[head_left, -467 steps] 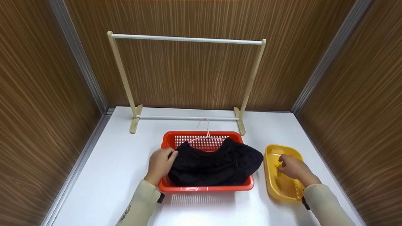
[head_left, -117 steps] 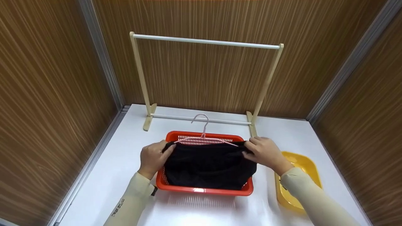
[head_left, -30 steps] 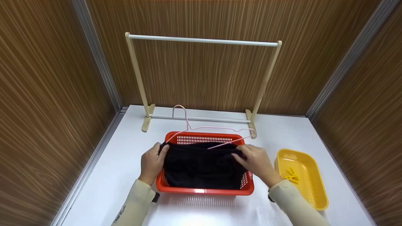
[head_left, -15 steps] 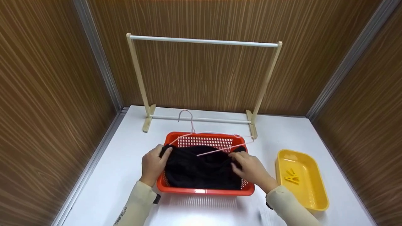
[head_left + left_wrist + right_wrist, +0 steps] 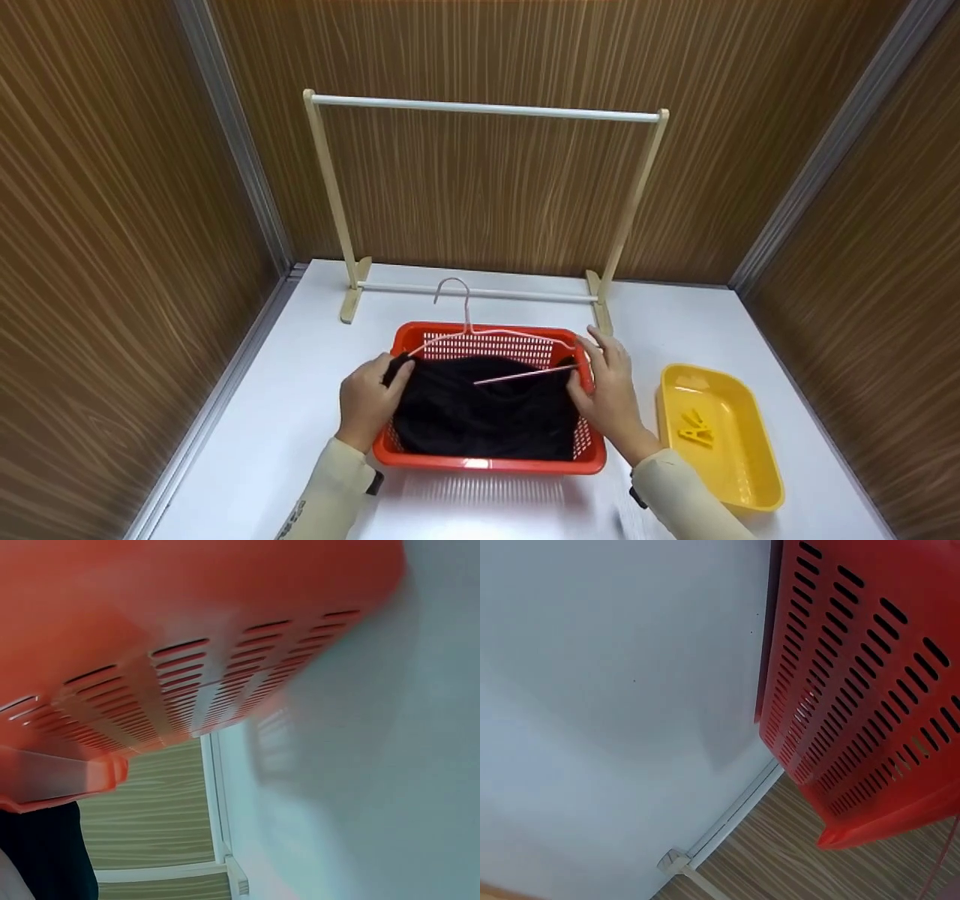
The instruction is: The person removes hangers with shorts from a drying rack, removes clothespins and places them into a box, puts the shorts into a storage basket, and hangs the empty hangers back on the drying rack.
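A black garment point(image 5: 480, 420) lies in the red basket point(image 5: 487, 466), its top edge spread between the hands. At its left corner my left hand point(image 5: 369, 397) pinches the cloth, where the pink hanger's point(image 5: 517, 332) left arm goes in. The hanger's hook points up and back. Its right end reaches my right hand point(image 5: 611, 390), whose fingers are spread around that end, the thumb close to the cloth. The hanger's lower bar lies over the garment's opening, its left part hidden in the cloth. Both wrist views show mostly the basket's slotted sides point(image 5: 180, 682) point(image 5: 855, 675).
Behind the basket stands a rack with a white top rail point(image 5: 480, 108) and wooden legs point(image 5: 330, 187). A yellow tray point(image 5: 739, 450) with yellow clothespins point(image 5: 696, 429) sits at the right. Wood-grain panels enclose the white table point(image 5: 247, 420).
My right hand has let go of the garment's right edge and moved to the hanger's right end, its fingers spreading. That end has shifted left and down. My left hand keeps its hold.
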`<action>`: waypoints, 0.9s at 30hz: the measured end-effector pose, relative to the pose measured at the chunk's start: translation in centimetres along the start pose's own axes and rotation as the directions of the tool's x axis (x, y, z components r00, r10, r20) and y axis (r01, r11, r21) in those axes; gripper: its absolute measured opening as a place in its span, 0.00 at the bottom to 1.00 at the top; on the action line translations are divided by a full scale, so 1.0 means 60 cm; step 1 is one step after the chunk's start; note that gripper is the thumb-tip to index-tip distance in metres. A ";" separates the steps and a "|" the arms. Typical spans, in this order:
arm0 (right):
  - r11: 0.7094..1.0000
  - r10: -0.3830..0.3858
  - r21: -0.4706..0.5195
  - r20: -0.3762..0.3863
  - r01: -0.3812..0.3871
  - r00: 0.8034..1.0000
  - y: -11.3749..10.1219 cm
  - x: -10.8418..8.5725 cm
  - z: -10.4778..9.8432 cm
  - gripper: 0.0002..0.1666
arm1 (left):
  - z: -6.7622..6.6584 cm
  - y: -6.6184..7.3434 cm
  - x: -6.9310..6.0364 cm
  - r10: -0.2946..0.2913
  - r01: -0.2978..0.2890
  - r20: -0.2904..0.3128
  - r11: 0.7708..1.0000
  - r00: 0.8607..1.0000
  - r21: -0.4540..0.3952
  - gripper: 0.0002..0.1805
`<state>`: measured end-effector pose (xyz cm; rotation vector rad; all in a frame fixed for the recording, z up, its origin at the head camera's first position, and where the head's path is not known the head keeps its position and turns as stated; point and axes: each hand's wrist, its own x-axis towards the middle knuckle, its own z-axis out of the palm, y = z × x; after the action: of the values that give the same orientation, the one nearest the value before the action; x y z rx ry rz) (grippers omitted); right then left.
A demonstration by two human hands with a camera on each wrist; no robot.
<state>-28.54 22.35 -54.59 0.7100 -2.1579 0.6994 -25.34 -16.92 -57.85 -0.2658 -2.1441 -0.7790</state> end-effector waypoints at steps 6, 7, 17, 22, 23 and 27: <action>0.998 -0.060 -0.031 -0.009 0.059 0.998 -0.001 0.003 0.008 0.24 | 0.002 0.002 -0.002 0.032 -0.032 -0.008 0.999 0.999 0.017 0.20; 0.997 -0.070 -0.035 -0.016 0.070 0.997 -0.001 0.004 0.009 0.21 | 0.003 0.003 -0.001 0.042 -0.042 -0.013 0.999 0.999 0.022 0.20; 0.998 -0.045 -0.039 0.011 0.045 0.999 -0.004 -0.003 0.024 0.04 | 0.016 0.003 0.010 0.090 -0.091 0.010 0.992 0.996 0.085 0.16; 0.998 0.025 -0.052 0.038 -0.023 0.999 -0.009 -0.014 0.028 0.07 | 0.016 0.005 0.011 0.060 -0.066 0.077 0.994 0.995 0.082 0.14; 0.998 0.044 -0.054 0.049 -0.042 0.998 -0.010 -0.016 0.028 0.08 | 0.016 0.005 0.011 0.046 -0.054 0.101 0.995 0.994 0.079 0.14; 0.989 0.129 -0.083 0.119 -0.119 0.985 -0.016 -0.019 0.029 0.13 | 0.014 0.004 0.009 -0.032 0.017 0.184 0.997 0.982 0.081 0.14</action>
<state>-28.09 20.82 -56.23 0.5970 -2.3458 0.6485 -26.11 -16.28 -57.74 -0.2804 -2.3521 -0.7050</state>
